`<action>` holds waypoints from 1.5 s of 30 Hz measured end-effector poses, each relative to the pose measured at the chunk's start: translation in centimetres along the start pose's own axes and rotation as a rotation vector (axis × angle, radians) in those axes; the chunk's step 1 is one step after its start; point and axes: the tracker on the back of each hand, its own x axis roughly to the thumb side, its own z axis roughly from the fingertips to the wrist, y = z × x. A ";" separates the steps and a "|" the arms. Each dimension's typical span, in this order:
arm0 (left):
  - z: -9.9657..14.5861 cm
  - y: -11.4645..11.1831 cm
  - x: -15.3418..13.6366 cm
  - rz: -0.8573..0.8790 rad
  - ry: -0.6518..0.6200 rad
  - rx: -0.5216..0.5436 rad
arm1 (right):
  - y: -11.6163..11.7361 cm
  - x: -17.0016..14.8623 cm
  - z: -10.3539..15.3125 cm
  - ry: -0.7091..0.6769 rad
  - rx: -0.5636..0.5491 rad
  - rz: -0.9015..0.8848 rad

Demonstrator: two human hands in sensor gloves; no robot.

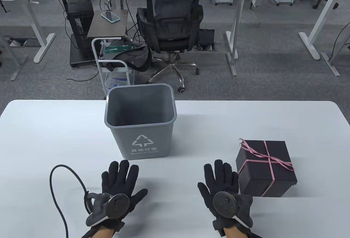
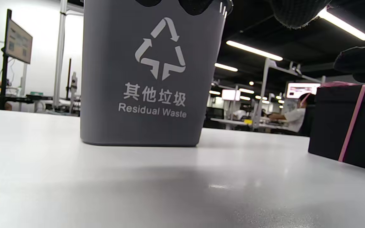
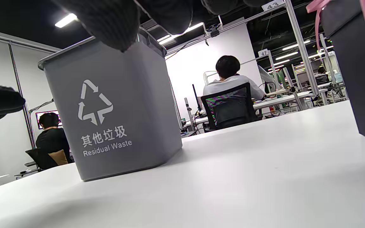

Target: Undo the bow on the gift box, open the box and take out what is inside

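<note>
Both hands flat on the white surface (image 1: 54, 128), fingers straight, holding nothing: left hand (image 1: 116, 191) lower left, right hand (image 1: 225, 191) lower centre. Gift box (image 1: 266, 172), pink ribbon (image 1: 269, 158) still tied, lower right beside right hand. Grey bin (image 1: 140, 120) mid-frame.

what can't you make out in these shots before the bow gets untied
- Contents of the gift box: lid on, pink ribbon tied, in every view.
- Bottom of the grey bin: table view shows only part of its inside; both wrist views show its outside.
- Box top and bow: cut off by the frame's right edge in both wrist views.
- Palms of the left hand and right hand: face down.
</note>
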 end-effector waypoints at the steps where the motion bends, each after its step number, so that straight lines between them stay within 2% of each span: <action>1: 0.0 0.0 0.0 -0.001 0.004 -0.004 | 0.0 0.0 0.0 -0.001 0.001 0.000; 12: -0.1 -0.2 -0.1 -0.012 0.013 -0.012 | -0.3 0.6 0.2 -0.050 -0.005 -0.010; 19: -0.3 -0.2 -0.2 -0.002 0.015 -0.012 | -1.1 0.6 0.4 -0.064 -0.066 -0.021; 22: -0.3 -0.2 0.0 -0.001 0.010 -0.005 | -2.3 -0.1 0.6 -0.046 -0.108 -0.063; 26: -0.1 0.1 -0.1 0.000 0.014 -0.001 | -5.3 -2.4 1.4 0.003 -0.228 -0.150; 28: 0.0 0.4 -0.1 0.004 0.018 0.013 | -7.4 -5.0 2.4 0.092 -0.329 -0.206; 32: 0.1 0.5 0.0 0.007 0.014 0.017 | -9.3 -9.9 4.1 0.238 -0.440 -0.322; 36: 0.1 0.5 0.0 0.009 0.014 0.010 | -9.1 -13.5 4.8 0.363 -0.439 -0.325; 40: 0.1 0.5 -0.1 0.016 0.018 0.010 | -7.9 -16.2 5.2 0.462 -0.415 -0.433; 45: 0.1 0.6 -0.2 0.024 0.018 0.013 | -7.5 -17.1 5.4 0.487 -0.409 -0.466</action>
